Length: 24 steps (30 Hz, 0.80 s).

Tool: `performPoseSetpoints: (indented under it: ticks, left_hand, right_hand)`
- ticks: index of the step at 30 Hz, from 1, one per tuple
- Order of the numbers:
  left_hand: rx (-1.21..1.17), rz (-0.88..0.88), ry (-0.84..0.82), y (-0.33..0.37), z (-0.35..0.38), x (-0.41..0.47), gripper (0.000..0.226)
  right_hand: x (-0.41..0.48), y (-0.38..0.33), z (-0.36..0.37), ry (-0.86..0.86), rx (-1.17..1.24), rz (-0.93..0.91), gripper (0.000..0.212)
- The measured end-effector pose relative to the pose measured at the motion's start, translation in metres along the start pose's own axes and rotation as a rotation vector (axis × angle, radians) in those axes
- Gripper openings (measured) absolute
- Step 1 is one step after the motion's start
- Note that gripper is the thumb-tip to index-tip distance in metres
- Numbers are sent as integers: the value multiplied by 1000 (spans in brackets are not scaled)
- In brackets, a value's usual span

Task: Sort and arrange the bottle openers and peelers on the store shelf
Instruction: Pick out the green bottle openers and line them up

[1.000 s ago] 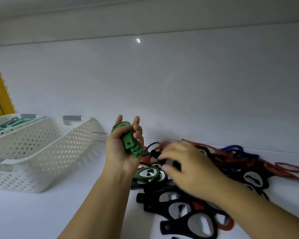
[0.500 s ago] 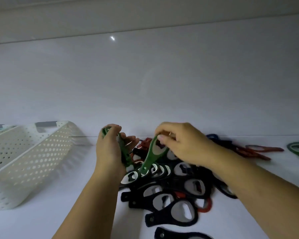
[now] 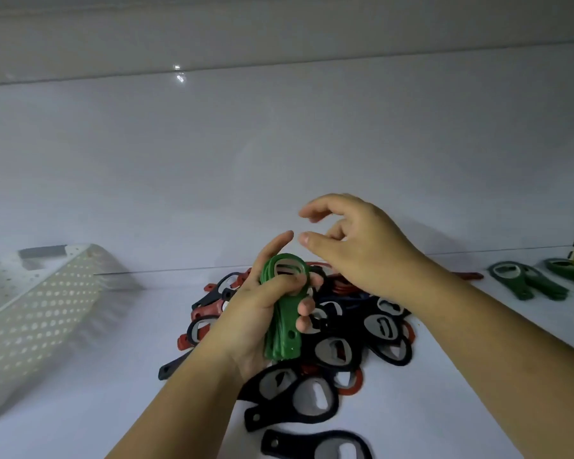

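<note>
The white store shelf [image 3: 90, 392] carries a white perforated plastic basket [image 3: 47, 313] at the left. In the middle lies a loose pile of black, navy and red bottle openers [image 3: 345, 346]. Half a second ago the right-hand grip [image 3: 355, 246] pinched a green opener drawn from that pile. Now it hovers empty, fingers loosely curled, just above the left-hand grip [image 3: 249, 326]. The left is wrapped round a stack of green plastic bottle openers [image 3: 284, 329], which has taken the new one. Sorting by colour looks well under way; two more green openers [image 3: 524, 283] wait far right.
</note>
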State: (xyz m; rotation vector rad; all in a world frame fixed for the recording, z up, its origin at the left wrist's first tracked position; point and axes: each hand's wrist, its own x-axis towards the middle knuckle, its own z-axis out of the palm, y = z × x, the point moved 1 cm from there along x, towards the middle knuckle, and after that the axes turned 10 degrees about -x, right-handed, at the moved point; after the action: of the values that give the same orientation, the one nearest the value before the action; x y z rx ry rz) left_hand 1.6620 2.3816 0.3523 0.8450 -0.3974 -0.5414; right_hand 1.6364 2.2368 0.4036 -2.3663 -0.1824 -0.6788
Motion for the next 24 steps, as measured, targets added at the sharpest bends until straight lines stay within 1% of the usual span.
performPoseSetpoints:
  ticks: [1,3,5,6,8,10,11,12,13,14,15,17,19,21,23,24]
  left_hand:
    - [4,20,11,-1,-1,0,53]
    - [19,33,11,-6,0,0,43]
    - [105,41,0,-15,10,-2,29]
    - [201,69,-7,-21,16,-3,26]
    - [383,192,-22,-32,33,-8,20]
    - [408,289,-16,-41,50,-13,17]
    - [411,306,-26,-45,60,-15,17]
    - [431,310,-56,-51,71,-17,17]
    - [468,303,-91,-59,82,-18,18]
    - [505,297,-125,-68,93,-19,21]
    - [544,298,-143,-79,103,-20,23]
    - [582,325,-159,-98,123,-22,26]
    - [552,334,-157,-114,139,-23,29]
    - [550,330,-178,-128,151,-24,30]
    - [601,338,-238,-143,160,-25,27]
    - [616,322,-282,-148,163,-26,24]
  right_hand:
    - [-8,4,-3,-1,-11,43,13]
    - [-32,17,-10,-72,-88,118,3]
    - [-58,27,-16,-205,-108,177,10]
    - [-70,30,-20,-276,-100,194,14]
    - [-93,30,-31,-403,-74,230,20]
    - [-113,30,-45,-479,-71,257,25]
    - [-121,30,-50,-487,-84,260,25]
    - [-129,30,-54,-481,-105,264,19]
    - [-135,32,-56,-463,-119,280,18]
    - [-141,33,-59,-439,-103,312,23]
    - [-146,36,-62,-412,-61,351,26]
    - [-155,45,-68,-334,40,407,21]
    - [-166,54,-78,-267,102,453,16]
    - [-180,63,-89,-247,123,492,11]
    - [-192,71,-100,-244,112,500,13]
    - [-197,75,-106,-248,96,508,7]
